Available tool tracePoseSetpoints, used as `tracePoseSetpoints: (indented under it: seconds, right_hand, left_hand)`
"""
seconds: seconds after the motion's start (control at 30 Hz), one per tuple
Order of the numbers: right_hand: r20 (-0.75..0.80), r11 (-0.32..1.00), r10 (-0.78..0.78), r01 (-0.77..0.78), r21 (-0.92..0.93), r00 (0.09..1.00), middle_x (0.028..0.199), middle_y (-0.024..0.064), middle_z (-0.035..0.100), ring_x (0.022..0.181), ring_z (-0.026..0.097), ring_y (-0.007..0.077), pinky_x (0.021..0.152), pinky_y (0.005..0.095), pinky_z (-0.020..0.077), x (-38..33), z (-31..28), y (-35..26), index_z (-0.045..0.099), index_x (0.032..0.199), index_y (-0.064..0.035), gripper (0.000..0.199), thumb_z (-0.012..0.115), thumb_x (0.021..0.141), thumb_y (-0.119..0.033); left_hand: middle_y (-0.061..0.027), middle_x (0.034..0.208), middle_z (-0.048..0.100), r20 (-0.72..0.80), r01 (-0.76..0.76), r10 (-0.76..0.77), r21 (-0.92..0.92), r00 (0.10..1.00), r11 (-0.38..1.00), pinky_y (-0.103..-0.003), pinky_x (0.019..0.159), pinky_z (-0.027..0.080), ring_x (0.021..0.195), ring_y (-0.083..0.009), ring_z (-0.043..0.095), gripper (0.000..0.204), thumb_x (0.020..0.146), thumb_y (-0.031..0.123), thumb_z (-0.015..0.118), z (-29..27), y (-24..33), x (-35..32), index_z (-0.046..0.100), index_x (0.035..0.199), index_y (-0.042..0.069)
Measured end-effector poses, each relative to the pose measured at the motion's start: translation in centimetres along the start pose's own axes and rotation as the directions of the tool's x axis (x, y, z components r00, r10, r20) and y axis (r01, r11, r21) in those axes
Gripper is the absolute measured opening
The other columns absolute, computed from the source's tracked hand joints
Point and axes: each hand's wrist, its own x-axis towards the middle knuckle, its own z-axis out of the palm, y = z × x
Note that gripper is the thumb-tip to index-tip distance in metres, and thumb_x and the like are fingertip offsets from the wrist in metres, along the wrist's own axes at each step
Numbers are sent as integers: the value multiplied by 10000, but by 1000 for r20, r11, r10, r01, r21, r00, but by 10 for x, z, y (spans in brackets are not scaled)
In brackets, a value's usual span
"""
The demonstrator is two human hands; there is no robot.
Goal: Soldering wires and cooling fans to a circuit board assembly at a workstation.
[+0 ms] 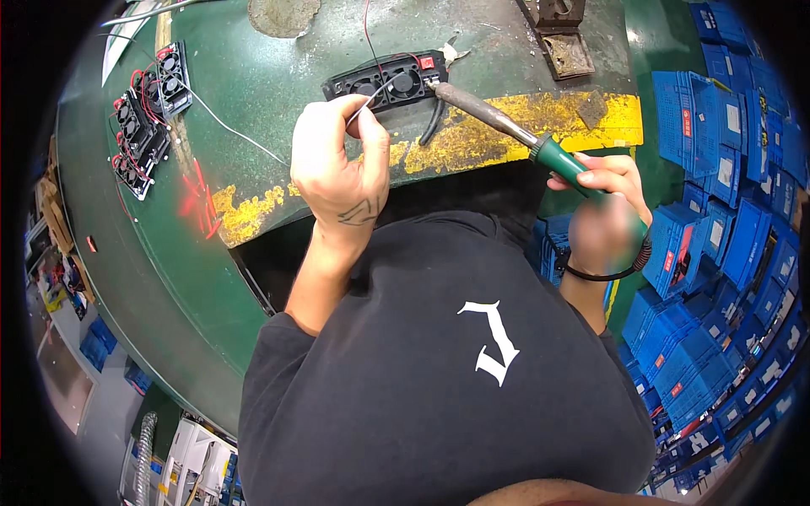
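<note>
My right hand (612, 190) is wrapped around the green handle of a soldering iron (498, 122). The iron's tip meets the right end of a black twin-fan unit (405, 83), beside a red rocker switch (427, 62). Over the unit, my left hand (342, 160) pinches a thin grey solder wire (371, 99), whose end reaches across the fans. More of that wire seems to trail left along the bench. A pair of pliers with black handles (433, 122) lies by the unit's right end, its metal jaws showing beyond.
Several more fan units (139, 126) with red wires sit on the green bench (245, 84) at left. Red wire pieces (200, 198) lie nearer me. A metal stand (564, 46) is at the back right. Blue crates (688, 118) are stacked beyond the bench's worn yellow edge (506, 139).
</note>
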Motion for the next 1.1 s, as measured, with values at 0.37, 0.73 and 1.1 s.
tracePoseSetpoints:
  seconds: [0.37,0.73,1.1]
  right_hand:
    - [-70,998,-4,8,65,998,1012,223,605,764,703,396,630,461,655,1,-10,0,668,870,97,462,491,954,-321]
    - [-55,997,-5,9,77,998,1002,235,604,761,702,393,629,456,656,-6,-12,4,667,883,98,440,483,959,-294]
    - [-43,998,-4,7,66,999,986,227,598,771,701,386,637,447,660,-4,-9,8,666,891,98,432,487,966,-288]
  left_hand:
    - [-96,768,601,31,4,-3,-18,1000,1000,-315,646,491,658,-217,592,119,823,-50,687,3,3,-2,676,934,-11]
    - [-102,771,615,163,-108,109,-17,981,994,-354,672,499,697,-262,616,138,813,-36,706,21,-1,-13,681,940,11]
    - [-124,798,636,167,-154,147,28,975,988,-385,701,510,738,-309,628,120,818,-17,723,29,-4,-14,675,924,15]
